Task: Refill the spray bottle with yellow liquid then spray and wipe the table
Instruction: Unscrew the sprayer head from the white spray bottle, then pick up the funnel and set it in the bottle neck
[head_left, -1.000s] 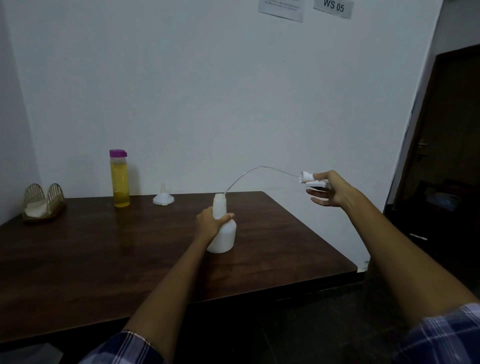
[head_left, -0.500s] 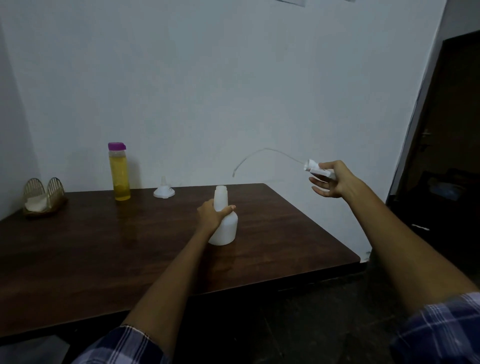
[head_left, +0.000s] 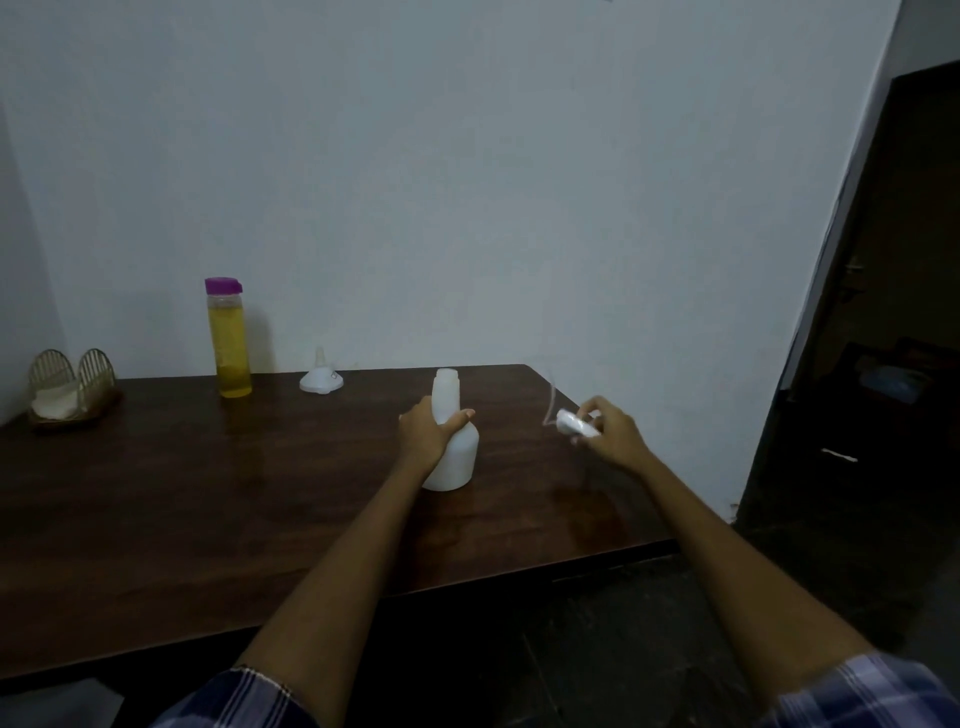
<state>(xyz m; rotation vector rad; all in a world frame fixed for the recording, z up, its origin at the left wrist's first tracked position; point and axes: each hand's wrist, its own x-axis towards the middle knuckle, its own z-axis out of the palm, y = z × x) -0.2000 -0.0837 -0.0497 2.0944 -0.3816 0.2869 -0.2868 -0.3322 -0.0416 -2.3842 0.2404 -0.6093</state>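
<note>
A white spray bottle (head_left: 457, 457) stands upright on the dark wooden table (head_left: 208, 493), its neck uncapped. My left hand (head_left: 428, 434) grips it around the shoulder. My right hand (head_left: 610, 434) holds the white spray head (head_left: 574, 427) low over the table's right side, its thin dip tube (head_left: 550, 402) curving upward, blurred. A clear bottle of yellow liquid (head_left: 228, 340) with a purple cap stands at the back left. A white funnel (head_left: 321, 376) rests upside down beside it.
A wire holder with white napkins or cloth (head_left: 70, 389) sits at the far left by the wall. The table's right edge drops to a dark floor. A dark doorway (head_left: 893, 312) opens on the right.
My right hand has pulled the spray head and its tube out of the bottle, then lowered it from mid-air down close to the table. The left hand has kept its hold.
</note>
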